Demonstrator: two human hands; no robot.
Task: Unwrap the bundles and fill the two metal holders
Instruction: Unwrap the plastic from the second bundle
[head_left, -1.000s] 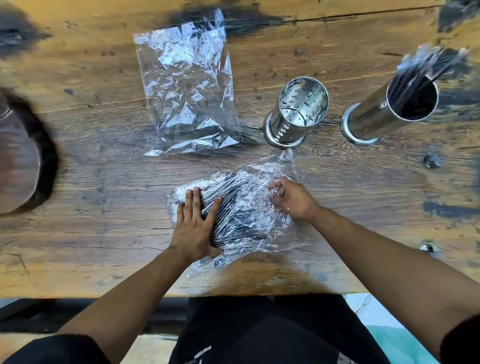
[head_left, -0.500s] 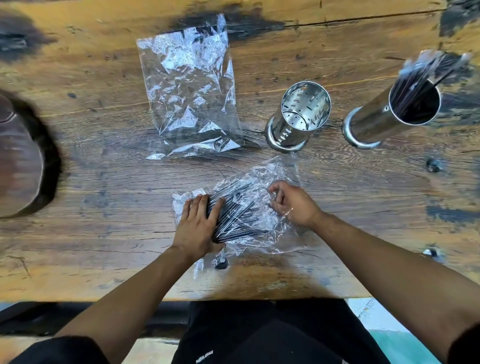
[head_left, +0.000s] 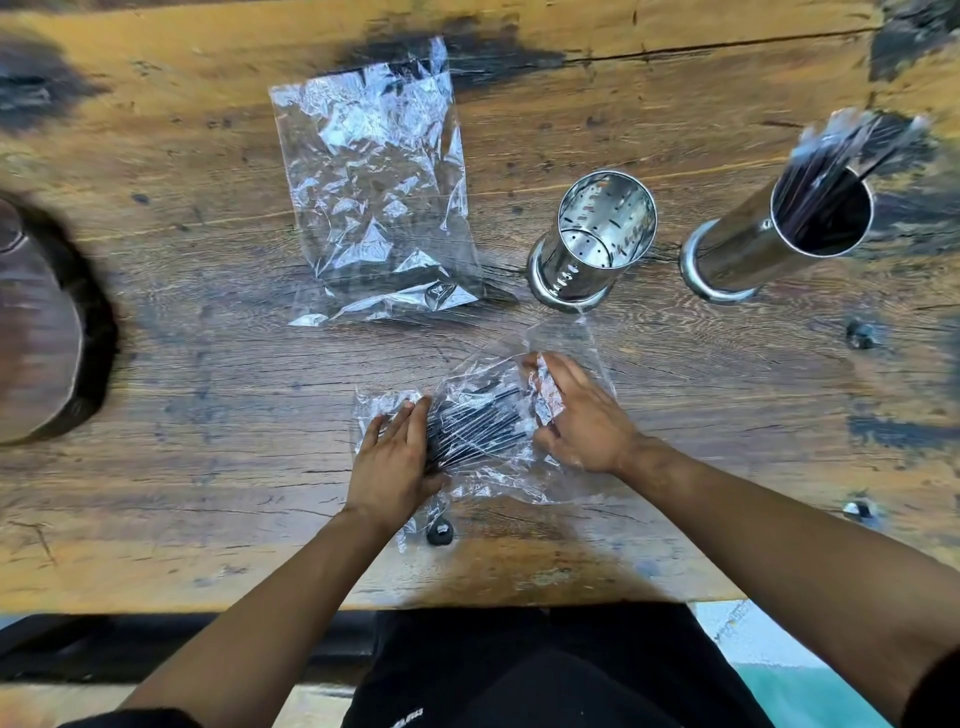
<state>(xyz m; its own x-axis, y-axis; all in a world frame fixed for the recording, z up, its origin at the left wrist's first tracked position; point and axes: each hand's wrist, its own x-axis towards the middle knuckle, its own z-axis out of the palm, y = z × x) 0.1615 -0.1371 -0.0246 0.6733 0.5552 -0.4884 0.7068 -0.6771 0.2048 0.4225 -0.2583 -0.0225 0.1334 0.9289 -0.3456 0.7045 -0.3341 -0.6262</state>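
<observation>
A bundle of thin black straws (head_left: 475, 426) lies in a crumpled clear plastic wrapper (head_left: 498, 467) near the table's front edge. My left hand (head_left: 392, 462) presses flat on the bundle's left end. My right hand (head_left: 582, 415) grips the wrapper at the bundle's right end, fingers curled into the plastic. Behind them stands a perforated metal holder (head_left: 592, 244) with nothing inside. To its right a second metal holder (head_left: 779, 234) holds several wrapped black straws (head_left: 841, 156) that stick out of its top.
A flat clear plastic bag (head_left: 374, 192) lies on the wooden table (head_left: 182, 364) behind my left hand. A dark round object (head_left: 36, 322) sits at the left edge. Small bolts (head_left: 860, 335) dot the right side. The table's front edge runs just below my forearms.
Both hands have drawn closer together, gathering the straws into a tighter bundle. My right hand has shifted onto the wrapper at the bundle's right end.
</observation>
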